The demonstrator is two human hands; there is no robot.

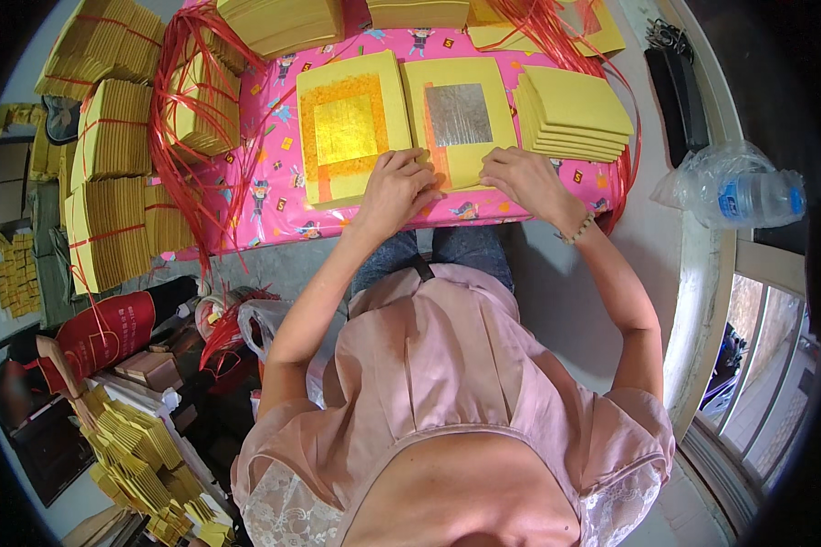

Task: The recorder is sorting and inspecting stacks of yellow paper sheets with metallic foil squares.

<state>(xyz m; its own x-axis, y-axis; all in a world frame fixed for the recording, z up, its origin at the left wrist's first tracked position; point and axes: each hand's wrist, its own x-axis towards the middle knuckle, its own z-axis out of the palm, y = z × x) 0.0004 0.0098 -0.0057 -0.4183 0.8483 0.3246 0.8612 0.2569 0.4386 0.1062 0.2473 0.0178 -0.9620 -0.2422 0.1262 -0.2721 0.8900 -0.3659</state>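
Two piles of yellow joss paper lie side by side in front of me. The left pile [395, 100] has a gold foil square on an orange-printed patch; the right pile [500, 128] bears a silver foil square and an orange strip along its left side. At the lower left corner of the silver-foil paper, my left hand [397, 187] is closed, its fingers curled on the edge. My right hand [531, 187], with a beaded bracelet at the wrist, has its fingers bent onto the lower right edge of that same paper. The fingertips are partly hidden.
Folded yellow paper [582, 102] is stacked at the right. Bundles tied with red string [114, 128] line the left side, beside hanging red strands [166, 118]. A pink patterned cloth [287, 214] covers the table. A plastic bottle [753, 199] lies at the far right.
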